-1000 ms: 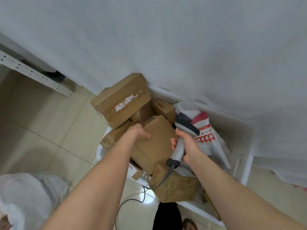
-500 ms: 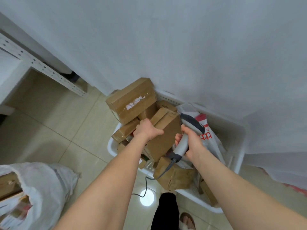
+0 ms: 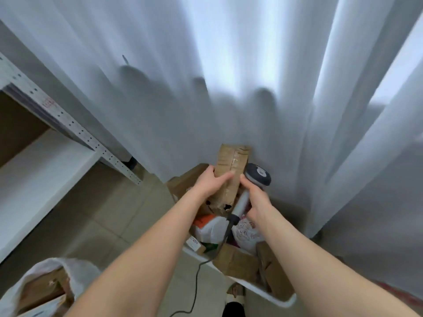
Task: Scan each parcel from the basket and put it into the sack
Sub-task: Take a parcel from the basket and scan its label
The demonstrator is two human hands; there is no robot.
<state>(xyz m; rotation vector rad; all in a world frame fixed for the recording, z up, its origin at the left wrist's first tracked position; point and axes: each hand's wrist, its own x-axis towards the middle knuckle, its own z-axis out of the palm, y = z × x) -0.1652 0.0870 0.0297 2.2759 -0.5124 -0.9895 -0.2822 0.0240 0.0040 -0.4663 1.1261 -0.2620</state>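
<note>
My left hand [image 3: 211, 183] grips a brown cardboard parcel [image 3: 231, 165], held upright above the white basket [image 3: 281, 302]. Right beside it, my right hand [image 3: 257, 200] holds a grey handheld scanner [image 3: 257, 176] by its handle, its dark head level with the parcel's right side. The scanner's cable [image 3: 196, 280] hangs down to the floor. Several brown boxes [image 3: 238, 263] and white plastic mailers [image 3: 212, 229] lie in the basket. A white sack [image 3: 84, 274] stands open at the bottom left with brown parcels [image 3: 43, 287] inside.
A white curtain [image 3: 229, 88] hangs right behind the basket. A white metal shelf rack [image 3: 68, 124] stands at the left over a beige tiled floor [image 3: 96, 213]. Part of a foot [image 3: 234, 294] shows below the basket's near rim.
My left hand has lifted the brown parcel out of the basket and turned it upright. The scanner has risen alongside it. The view has tilted upward, showing more curtain.
</note>
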